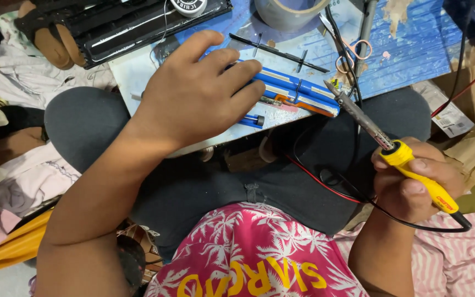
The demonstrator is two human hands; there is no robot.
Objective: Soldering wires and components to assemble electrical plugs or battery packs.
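Observation:
My left hand [196,91] rests palm down on a pack of blue cylindrical battery cells [298,93], fingers spread over its left end. A small circuit strip with orange tape runs along the pack's near edge. My right hand [416,181] grips the yellow handle of a soldering iron [380,137], whose metal tip points up and left and hovers just at the pack's right end. The iron's black cord trails off to the right across my lap. One loose blue cell [251,120] lies at the board's near edge.
A blue-painted work board [408,44] lies across my knees. On it are a grey tape roll [287,11], small scissors [353,55], a thin black strip and a black device [133,25]. Red and black wires hang below. Cardboard sits at right, clothes at left.

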